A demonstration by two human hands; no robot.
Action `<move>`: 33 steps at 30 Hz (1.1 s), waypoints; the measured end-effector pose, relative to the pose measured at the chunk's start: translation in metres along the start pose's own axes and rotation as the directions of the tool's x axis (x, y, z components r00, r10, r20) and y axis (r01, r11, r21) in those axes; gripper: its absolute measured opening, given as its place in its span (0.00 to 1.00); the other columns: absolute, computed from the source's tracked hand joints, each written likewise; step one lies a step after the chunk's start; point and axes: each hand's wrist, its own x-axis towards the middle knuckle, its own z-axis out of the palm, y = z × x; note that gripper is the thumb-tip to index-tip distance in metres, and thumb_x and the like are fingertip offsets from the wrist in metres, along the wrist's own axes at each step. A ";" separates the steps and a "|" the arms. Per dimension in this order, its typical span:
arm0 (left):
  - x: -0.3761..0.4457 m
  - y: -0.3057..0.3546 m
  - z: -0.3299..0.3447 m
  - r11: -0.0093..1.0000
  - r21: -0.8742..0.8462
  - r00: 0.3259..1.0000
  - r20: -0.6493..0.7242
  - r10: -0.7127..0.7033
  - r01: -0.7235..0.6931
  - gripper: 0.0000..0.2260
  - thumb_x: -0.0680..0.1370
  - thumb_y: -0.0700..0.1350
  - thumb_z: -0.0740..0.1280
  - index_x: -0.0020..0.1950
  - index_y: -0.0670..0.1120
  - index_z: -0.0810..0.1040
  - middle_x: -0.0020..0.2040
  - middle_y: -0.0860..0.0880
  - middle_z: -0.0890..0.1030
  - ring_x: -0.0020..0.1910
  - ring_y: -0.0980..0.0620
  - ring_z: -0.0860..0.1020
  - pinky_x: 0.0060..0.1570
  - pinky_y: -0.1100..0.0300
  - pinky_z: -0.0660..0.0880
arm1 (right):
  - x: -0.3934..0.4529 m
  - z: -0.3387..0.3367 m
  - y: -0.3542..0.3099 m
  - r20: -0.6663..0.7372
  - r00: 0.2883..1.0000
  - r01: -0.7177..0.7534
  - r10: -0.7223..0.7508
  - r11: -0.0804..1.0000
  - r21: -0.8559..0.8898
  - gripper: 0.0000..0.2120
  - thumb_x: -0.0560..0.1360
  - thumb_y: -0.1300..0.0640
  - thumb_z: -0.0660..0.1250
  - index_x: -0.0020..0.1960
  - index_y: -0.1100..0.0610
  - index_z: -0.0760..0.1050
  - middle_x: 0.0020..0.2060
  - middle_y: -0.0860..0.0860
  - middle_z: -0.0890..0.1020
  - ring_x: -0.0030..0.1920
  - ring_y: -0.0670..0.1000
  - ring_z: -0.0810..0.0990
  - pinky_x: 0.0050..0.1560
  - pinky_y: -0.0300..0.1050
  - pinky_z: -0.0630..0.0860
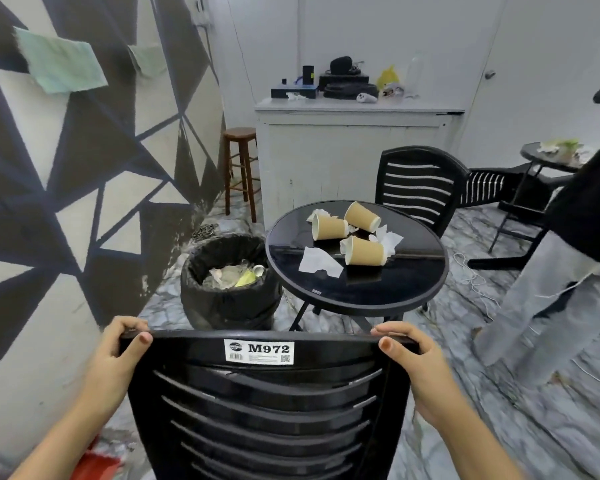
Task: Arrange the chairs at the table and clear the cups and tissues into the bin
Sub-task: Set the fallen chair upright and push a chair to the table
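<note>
A black slatted plastic chair [267, 403] with an M972 label stands right in front of me. My left hand [118, 348] grips the left end of its top rail and my right hand [409, 355] grips the right end. Beyond it is a round black table [395, 289] bearing three tipped brown paper cups [364, 251] and crumpled white tissues [317, 263]. A bin [229, 306] lined with a black bag, holding rubbish, sits on the floor left of the table. A second black chair [420, 188] stands at the table's far side.
A patterned wall runs along the left. A wooden stool [241, 168] and a white counter [354, 133] with clutter stand behind. At right, a person's grey trouser leg [541, 299], white cable on the floor, another table [551, 157] and an overturned chair.
</note>
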 end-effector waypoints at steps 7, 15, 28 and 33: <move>0.062 -0.006 0.009 0.998 -0.051 0.998 0.042 0.042 -0.040 0.09 0.74 0.34 0.65 0.36 0.45 0.76 0.30 0.55 0.77 0.29 0.65 0.72 0.30 0.78 0.67 | 0.027 0.026 -0.009 -0.188 0.982 0.051 -0.034 0.995 0.087 0.05 0.58 0.55 0.73 0.35 0.52 0.82 0.31 0.48 0.84 0.34 0.46 0.82 0.34 0.36 0.79; 0.136 -0.023 0.040 0.976 -0.208 0.977 0.188 0.103 -0.063 0.12 0.73 0.36 0.67 0.36 0.53 0.78 0.31 0.58 0.78 0.32 0.63 0.73 0.36 0.71 0.70 | 0.032 0.035 -0.009 -0.398 0.909 0.165 -0.121 0.983 0.080 0.06 0.60 0.64 0.72 0.32 0.54 0.82 0.27 0.47 0.82 0.30 0.45 0.81 0.31 0.35 0.77; 0.218 -0.050 0.112 0.923 -0.376 0.811 0.563 0.159 0.080 0.07 0.64 0.42 0.73 0.37 0.49 0.77 0.40 0.47 0.73 0.38 0.54 0.73 0.34 0.70 0.70 | 0.031 0.031 0.033 -0.562 0.818 0.189 -0.122 0.980 0.063 0.06 0.56 0.62 0.73 0.31 0.54 0.81 0.29 0.43 0.81 0.32 0.41 0.79 0.33 0.32 0.76; 0.225 -0.067 0.102 0.938 -0.343 0.805 0.570 0.167 0.048 0.07 0.69 0.38 0.68 0.37 0.50 0.76 0.42 0.42 0.71 0.36 0.57 0.73 0.32 0.71 0.69 | 0.028 0.046 0.031 -0.541 0.834 0.115 -0.108 0.993 -0.021 0.08 0.56 0.55 0.74 0.36 0.51 0.82 0.29 0.44 0.82 0.32 0.41 0.79 0.32 0.32 0.75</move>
